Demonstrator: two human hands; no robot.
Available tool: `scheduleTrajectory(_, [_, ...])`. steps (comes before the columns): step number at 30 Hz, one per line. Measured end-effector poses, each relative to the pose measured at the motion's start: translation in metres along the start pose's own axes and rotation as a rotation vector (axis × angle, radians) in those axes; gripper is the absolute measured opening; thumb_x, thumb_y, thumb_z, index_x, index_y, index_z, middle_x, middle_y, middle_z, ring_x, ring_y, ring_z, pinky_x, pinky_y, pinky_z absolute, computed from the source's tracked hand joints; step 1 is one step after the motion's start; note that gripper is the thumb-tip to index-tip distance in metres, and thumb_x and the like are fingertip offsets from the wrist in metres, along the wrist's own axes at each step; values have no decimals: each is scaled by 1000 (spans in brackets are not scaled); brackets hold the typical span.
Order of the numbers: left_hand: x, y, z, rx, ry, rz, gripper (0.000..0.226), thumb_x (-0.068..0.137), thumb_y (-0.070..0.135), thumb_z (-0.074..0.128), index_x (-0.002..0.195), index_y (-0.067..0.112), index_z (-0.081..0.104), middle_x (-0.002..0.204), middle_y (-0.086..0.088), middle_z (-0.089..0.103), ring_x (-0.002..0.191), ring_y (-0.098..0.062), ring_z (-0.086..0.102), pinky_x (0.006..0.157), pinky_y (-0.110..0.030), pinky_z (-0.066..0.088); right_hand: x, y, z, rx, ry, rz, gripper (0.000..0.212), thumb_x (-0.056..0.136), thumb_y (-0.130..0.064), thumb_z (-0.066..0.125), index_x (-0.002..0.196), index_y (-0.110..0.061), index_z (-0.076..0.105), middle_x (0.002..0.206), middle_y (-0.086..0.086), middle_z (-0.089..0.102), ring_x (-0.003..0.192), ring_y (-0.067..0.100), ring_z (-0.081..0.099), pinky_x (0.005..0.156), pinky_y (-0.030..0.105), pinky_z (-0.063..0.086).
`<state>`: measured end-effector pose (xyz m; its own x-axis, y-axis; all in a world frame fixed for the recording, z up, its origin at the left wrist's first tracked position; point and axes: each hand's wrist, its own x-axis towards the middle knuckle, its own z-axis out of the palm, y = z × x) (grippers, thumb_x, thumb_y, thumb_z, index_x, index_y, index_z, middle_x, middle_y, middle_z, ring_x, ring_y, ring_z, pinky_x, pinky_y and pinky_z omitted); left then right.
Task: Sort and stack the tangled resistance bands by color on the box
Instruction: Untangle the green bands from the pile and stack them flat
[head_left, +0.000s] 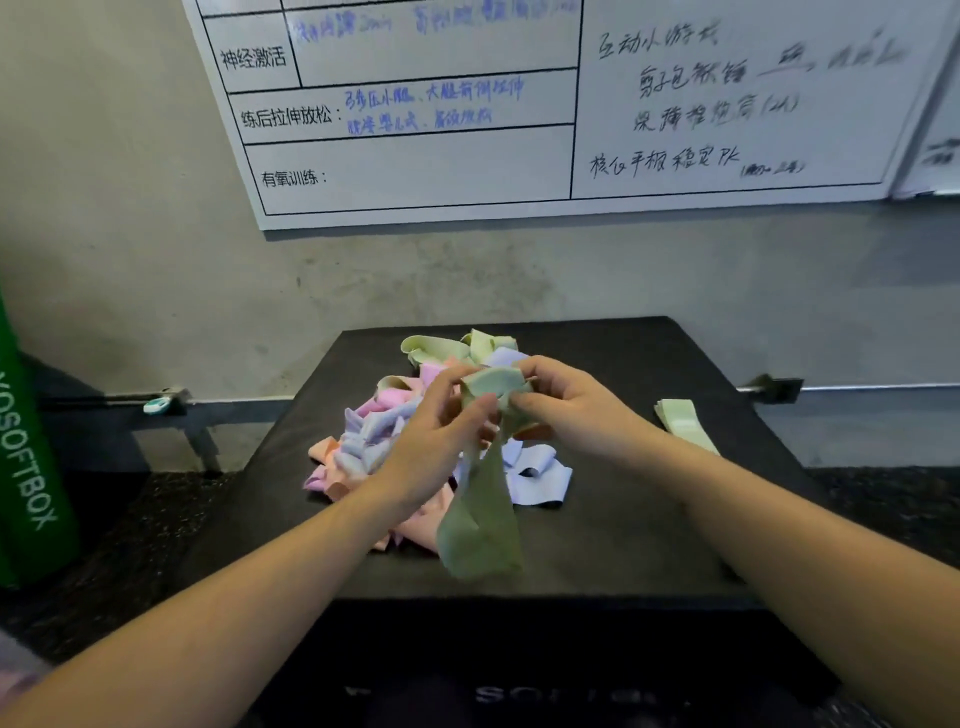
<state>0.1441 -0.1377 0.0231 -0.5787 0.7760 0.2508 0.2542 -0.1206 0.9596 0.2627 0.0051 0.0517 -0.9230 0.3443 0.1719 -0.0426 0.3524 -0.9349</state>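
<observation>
1. Whiteboard (519, 104) on the far wall, gridded and covered in handwriting; no part in the task.
2. Black box (649, 530) in the centre, its flat top serving as the work surface; a green soft box (31, 457) standing off to the left.
3. Tangled pile of bands (395, 426) on the middle of the box top, reaching toward the far edge: pink, peach, lavender and pale green strips looped through one another.
4. Green band (483, 519) lifted above the near side of the pile, upper end bunched between both hands, lower loop hanging free toward the near edge. Long axis running roughly far-to-near, nearly vertical in the hang.
5. Stack of green bands (685, 423) lying flat on the right part of the box top, well apart from the pile, just beyond the right forearm.
6. Left hand (436, 441) curled round the upper part of the green band, fingers (467, 415) pinching its fold from the left.
7. Right hand (566, 405) gripping the same bunched end from the right, fingertips touching the left ones.
8. Judgement: the stack lies to the right of both hands and nearer the right one, so carrying over looks likely to fall to that hand once the strip hangs flat; whether its lower end is quite clear of the pile cannot be told.
</observation>
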Motion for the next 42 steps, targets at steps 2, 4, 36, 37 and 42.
scheduleTrajectory(2, [-9, 4, 16, -24, 61, -24, 12, 100, 31, 58, 109, 26, 65, 96, -4, 74, 92, -21, 71, 86, -36, 58, -23, -1, -6, 62, 22, 25, 15, 102, -10, 57, 117, -14, 59, 104, 15, 75, 90, 18, 73, 79, 26, 57])
scheduleTrajectory(4, [-17, 5, 29, -72, 84, -66, 15, 104, 27, 55, 102, 21, 69, 86, 2, 73, 83, -13, 68, 80, -35, 54, -45, -1, -12, 95, 72, 44, 20, 101, -17, 61, 120, -19, 56, 104, 12, 77, 89, 16, 72, 78, 28, 55])
scheduleTrajectory(36, [-79, 45, 106, -274, -33, -298, 22, 103, 31, 56, 106, 21, 75, 98, 0, 77, 91, -15, 69, 73, -29, 54, -151, 4, -15, -68, 434, -14, 5, 85, -24, 81, 83, -25, 76, 109, -6, 63, 70, 2, 63, 72, 15, 47])
scheduleTrajectory(37, [-80, 47, 107, -274, -47, -302, 27, 103, 35, 54, 110, 20, 75, 101, -2, 77, 92, -14, 69, 73, -30, 53, -150, 5, -14, -110, 463, -29, 6, 85, -24, 81, 83, -28, 77, 112, -7, 58, 67, 0, 59, 72, 11, 45])
scheduleTrajectory(42, [-81, 47, 108, -250, -27, -248, 27, 95, 35, 67, 111, 15, 76, 110, -12, 76, 113, -31, 69, 104, -52, 51, -154, 2, -6, -203, 399, -110, 12, 92, -26, 73, 88, -37, 73, 111, -12, 56, 88, -7, 57, 79, 5, 40])
